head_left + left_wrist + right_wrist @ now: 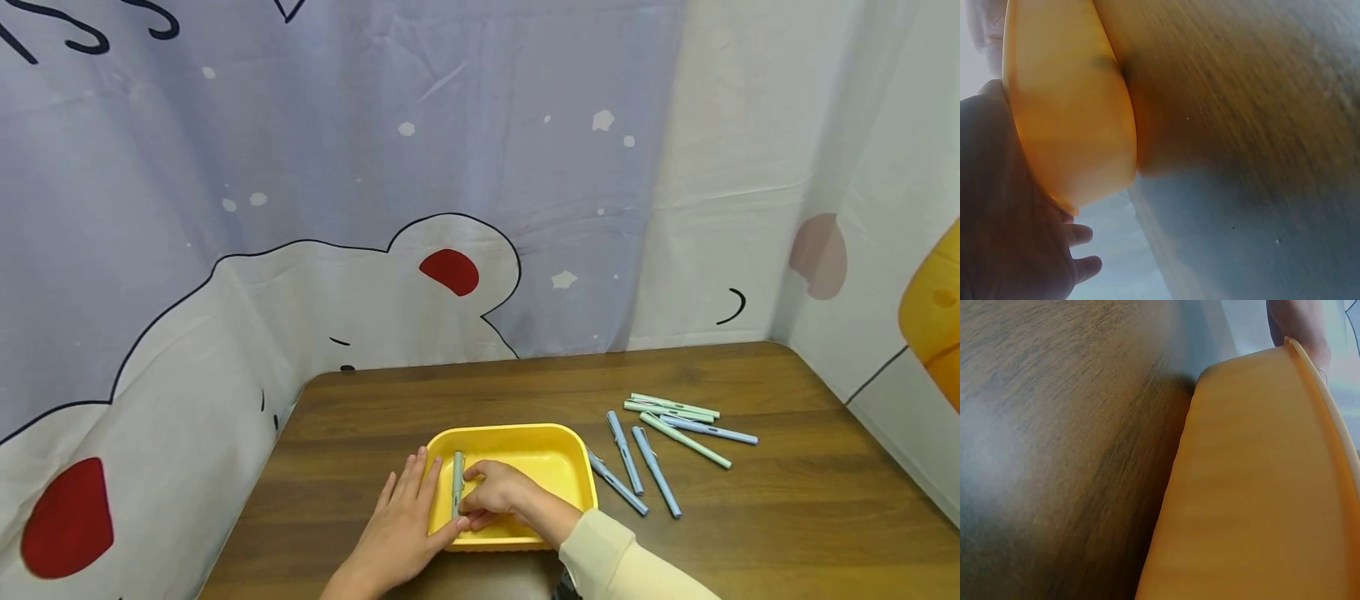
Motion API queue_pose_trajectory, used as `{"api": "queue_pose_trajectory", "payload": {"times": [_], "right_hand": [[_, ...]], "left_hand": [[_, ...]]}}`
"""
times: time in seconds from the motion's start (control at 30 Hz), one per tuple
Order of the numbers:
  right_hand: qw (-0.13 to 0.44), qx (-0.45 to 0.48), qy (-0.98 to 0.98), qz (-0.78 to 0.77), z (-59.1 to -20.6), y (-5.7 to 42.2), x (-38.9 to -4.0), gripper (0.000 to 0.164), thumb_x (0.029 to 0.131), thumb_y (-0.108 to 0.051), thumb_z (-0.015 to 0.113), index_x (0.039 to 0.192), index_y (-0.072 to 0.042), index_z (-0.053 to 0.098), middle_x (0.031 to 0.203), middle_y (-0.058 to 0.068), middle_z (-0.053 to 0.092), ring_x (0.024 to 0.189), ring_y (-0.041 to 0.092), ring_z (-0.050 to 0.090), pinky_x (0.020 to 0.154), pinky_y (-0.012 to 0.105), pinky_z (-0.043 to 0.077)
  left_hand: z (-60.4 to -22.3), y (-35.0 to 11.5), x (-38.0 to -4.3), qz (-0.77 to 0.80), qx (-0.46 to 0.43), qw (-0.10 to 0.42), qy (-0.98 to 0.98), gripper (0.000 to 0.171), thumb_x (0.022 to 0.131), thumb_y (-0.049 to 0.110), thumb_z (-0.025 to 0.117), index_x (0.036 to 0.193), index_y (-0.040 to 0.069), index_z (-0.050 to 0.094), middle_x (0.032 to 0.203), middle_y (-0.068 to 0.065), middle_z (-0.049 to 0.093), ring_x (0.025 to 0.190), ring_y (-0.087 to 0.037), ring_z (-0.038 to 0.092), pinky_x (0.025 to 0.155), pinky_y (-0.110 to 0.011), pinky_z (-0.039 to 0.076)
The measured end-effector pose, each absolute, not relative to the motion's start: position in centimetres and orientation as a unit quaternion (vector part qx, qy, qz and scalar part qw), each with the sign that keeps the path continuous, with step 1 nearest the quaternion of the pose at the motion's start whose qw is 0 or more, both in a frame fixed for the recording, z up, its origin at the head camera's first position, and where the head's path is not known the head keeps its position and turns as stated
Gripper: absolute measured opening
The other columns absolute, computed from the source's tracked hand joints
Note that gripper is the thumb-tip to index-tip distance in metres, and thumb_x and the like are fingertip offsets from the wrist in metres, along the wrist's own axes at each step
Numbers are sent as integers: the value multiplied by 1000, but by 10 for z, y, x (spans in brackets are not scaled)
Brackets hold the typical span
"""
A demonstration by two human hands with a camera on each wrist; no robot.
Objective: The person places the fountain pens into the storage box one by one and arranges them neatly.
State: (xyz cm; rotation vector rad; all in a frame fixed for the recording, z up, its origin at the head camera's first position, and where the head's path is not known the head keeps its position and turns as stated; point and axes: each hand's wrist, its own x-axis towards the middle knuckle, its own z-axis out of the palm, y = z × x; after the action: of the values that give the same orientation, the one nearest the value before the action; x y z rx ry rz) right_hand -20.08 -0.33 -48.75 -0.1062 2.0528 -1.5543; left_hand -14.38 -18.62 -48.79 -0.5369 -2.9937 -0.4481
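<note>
A yellow tray [555, 429] stands on the table, with a grey-green pen [457, 475] lying lengthwise along its left side. My right hand [498, 492] reaches into the tray over its front right part. Its curled thumb and fingers are at the pen's right side, holding it near its lower half. Against the tray's left wall rests my left hand [401, 525], fingers extended along the rim and thumb over the front left corner. The left wrist view shows the tray's outer wall [1075, 112] beside that hand.
Right of the tray lie several blue pens [656, 471], one close against its wall. Farther right, several light green pens [686, 439] overlap another blue pen [708, 429]. A printed curtain [360, 308] hangs behind the wooden table [360, 408] and along its sides.
</note>
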Motion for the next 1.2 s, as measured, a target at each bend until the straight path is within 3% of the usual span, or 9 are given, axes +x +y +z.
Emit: {"api": "queue_pose_trajectory", "payload": {"times": [0.37, 0.67, 1.2], "right_hand": [[271, -46, 768, -579, -478, 10, -203, 45, 90, -1, 72, 131, 6, 55, 78, 16, 72, 63, 22, 72, 62, 35, 62], [283, -68, 761, -580, -461, 28, -203, 40, 92, -7, 72, 128, 5, 57, 97, 17, 71, 79, 32, 73, 70, 43, 62], [281, -85, 767, -570, -441, 64, -210, 43, 93, -13, 72, 129, 5, 58, 108, 20, 70, 87, 31, 74, 76, 43, 62]], "left_hand": [[-489, -186, -145, -137, -169, 31, -976, 94, 96, 70, 48, 158, 3, 30, 167, -19, 17, 153, -39, 21, 119, -64, 22], [-488, -186, -144, -146, -169, 26, -974, 92, 96, 66, 53, 158, 2, 30, 166, -22, 18, 153, -39, 21, 118, -65, 21], [-492, -187, -145, -150, -167, 27, -974, 91, 96, 65, 53, 159, 3, 30, 167, -21, 16, 153, -39, 19, 119, -65, 19]]}}
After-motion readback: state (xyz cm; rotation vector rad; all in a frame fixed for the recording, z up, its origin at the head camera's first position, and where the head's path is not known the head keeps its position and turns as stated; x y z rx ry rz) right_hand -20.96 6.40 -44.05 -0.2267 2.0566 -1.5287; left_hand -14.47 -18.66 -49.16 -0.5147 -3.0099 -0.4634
